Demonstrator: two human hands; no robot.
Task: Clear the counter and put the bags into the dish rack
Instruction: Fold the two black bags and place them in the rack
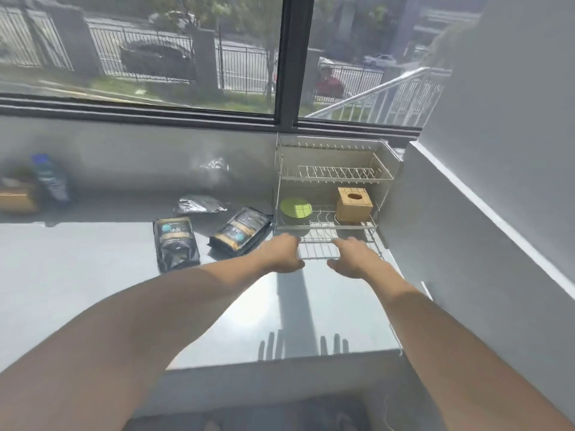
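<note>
A metal wire dish rack (334, 175) with two tiers stands at the back right of the grey counter (93, 275). Its lower front shelf (317, 250) juts toward me. My left hand (284, 253) and my right hand (354, 258) reach to the front edge of that shelf, fingers apart, holding nothing. Two black bags with gold labels lie on the counter left of the rack: one (175, 242) nearer me, one (241, 231) tilted beside the rack. A crumpled silver bag (200, 205) lies behind them.
A green plate (295, 207) and a wooden tissue box (354, 204) sit on the rack's lower tier. A water bottle (51, 178) and a brown box (17, 194) stand far left. A white wall (466, 244) bounds the right side. A window runs behind.
</note>
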